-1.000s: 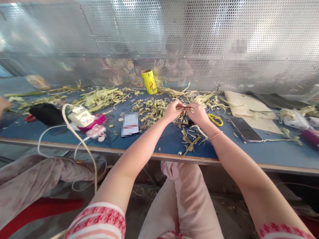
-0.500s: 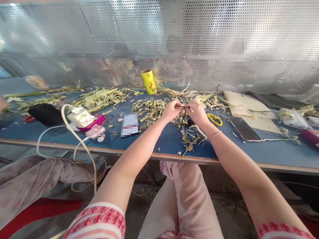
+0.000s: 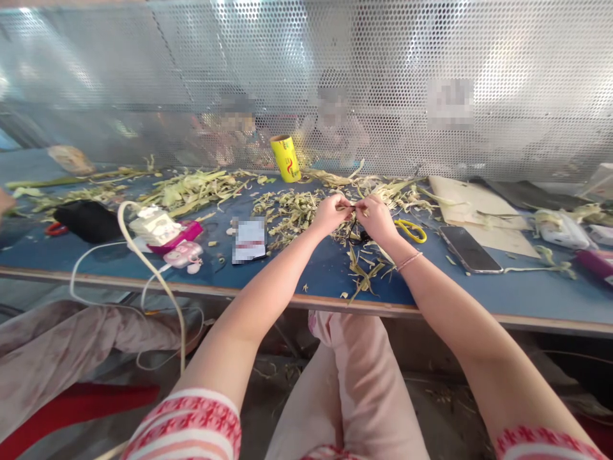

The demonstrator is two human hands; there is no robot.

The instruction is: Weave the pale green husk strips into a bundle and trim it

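My left hand [image 3: 330, 214] and my right hand [image 3: 377, 217] meet above the blue table [image 3: 479, 294], fingertips pinched together on a thin pale leaf strip [image 3: 353, 207]. A dark thread or cord [image 3: 353, 227] hangs down between the hands. Under them lies a heap of pale green leaf scraps [image 3: 292, 211], with more strips [image 3: 366, 271] near the table's front edge. Yellow-handled scissors [image 3: 414, 230] lie just right of my right hand.
A phone [image 3: 468, 249] lies to the right, a yellow roll [image 3: 286, 158] at the back, and a white charger with cable [image 3: 154, 225] and pink items to the left. A black pouch [image 3: 89, 219] sits far left. A perforated metal screen [image 3: 306, 76] backs the table.
Both hands stay pinched together on the strip; they shifted very slightly left. Nothing else moved.
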